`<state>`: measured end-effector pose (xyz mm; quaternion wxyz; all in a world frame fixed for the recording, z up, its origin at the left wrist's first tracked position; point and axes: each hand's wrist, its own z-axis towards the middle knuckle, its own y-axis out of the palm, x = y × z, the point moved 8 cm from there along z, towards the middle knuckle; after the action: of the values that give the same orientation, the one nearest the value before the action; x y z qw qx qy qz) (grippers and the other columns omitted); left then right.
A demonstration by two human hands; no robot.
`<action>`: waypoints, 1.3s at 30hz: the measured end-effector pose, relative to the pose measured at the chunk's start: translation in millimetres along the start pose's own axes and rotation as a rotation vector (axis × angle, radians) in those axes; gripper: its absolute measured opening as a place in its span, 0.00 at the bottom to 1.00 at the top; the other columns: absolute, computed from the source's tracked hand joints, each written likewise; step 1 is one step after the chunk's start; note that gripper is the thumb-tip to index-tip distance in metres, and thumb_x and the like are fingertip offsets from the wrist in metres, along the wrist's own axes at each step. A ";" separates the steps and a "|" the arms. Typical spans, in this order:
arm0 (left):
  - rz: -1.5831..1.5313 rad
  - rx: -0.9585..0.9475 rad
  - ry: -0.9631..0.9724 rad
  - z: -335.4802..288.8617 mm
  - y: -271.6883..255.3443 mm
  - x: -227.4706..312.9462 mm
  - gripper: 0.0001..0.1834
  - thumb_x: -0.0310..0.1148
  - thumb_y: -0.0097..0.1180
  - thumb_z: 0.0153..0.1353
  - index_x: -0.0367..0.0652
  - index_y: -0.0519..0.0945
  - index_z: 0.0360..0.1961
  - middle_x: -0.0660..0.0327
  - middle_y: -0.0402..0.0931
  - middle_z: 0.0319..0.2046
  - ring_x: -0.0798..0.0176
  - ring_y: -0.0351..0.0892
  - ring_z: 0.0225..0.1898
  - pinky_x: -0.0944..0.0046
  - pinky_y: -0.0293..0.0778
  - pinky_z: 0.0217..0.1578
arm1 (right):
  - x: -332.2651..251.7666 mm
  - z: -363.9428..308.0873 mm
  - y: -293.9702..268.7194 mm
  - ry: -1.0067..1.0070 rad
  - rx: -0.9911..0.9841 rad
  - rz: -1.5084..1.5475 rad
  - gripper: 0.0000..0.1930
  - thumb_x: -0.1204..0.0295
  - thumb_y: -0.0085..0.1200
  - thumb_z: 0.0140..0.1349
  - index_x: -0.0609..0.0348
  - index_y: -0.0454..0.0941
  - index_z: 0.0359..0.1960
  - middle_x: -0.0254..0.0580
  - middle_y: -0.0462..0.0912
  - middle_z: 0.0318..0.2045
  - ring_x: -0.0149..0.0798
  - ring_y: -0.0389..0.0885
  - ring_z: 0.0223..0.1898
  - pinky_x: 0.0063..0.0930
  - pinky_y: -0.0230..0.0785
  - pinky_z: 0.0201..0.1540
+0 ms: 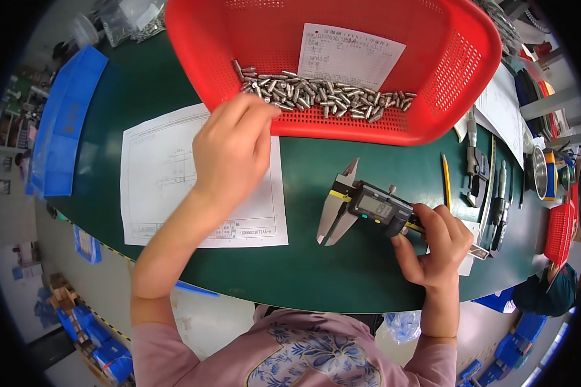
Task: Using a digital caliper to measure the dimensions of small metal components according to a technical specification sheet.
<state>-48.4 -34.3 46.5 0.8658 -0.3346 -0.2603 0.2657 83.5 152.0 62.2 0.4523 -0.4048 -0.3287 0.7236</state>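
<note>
Meanwhile left hand (231,151) reaches basket (461,77); right hand (436,248) grips caliper (368,206).

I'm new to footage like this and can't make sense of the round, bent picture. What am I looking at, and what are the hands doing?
The picture comes from a wide-angle camera on a person's head, looking down, so straight edges bend. The left hand reaches into a red basket of small metal pins, fingertips at the pile; whether it grips one is hidden. The right hand holds a digital caliper, which lies on the green table. A drawing sheet lies under the left hand, a pencil to the right.
</note>
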 end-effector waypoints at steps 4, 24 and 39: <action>0.118 -0.005 0.111 16.0 14.6 3.6 0.09 0.19 0.53 0.39 0.40 0.77 0.26 0.64 0.70 0.28 0.61 0.72 0.31 0.65 0.70 0.25 | -0.8 -2.3 -0.2 -0.014 0.031 0.021 0.18 0.66 0.61 0.35 0.60 0.75 0.29 0.34 0.66 0.14 0.35 0.65 0.11 0.25 0.55 0.13; -1.360 -0.323 -0.958 -65.7 37.5 15.3 0.08 0.26 0.51 0.57 0.38 0.71 0.37 0.60 0.74 0.33 0.71 0.73 0.35 0.71 0.69 0.35 | 3.3 -4.6 4.7 0.018 0.027 -0.066 0.21 0.52 0.63 0.35 0.54 0.68 0.15 0.31 0.63 0.10 0.34 0.63 0.09 0.25 0.52 0.11; -1.566 -0.201 -0.963 -71.3 28.2 21.2 0.07 0.23 0.52 0.56 0.35 0.72 0.37 0.54 0.75 0.35 0.68 0.76 0.35 0.72 0.75 0.32 | -14.5 -1.4 9.7 -0.102 -0.045 0.003 0.16 0.63 0.61 0.38 0.60 0.74 0.27 0.33 0.64 0.13 0.32 0.62 0.09 0.24 0.52 0.12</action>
<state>3.7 -34.4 -13.7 0.5636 0.0099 -0.7660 -0.3091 84.8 135.2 57.5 0.4245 -0.3779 -0.3671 0.7364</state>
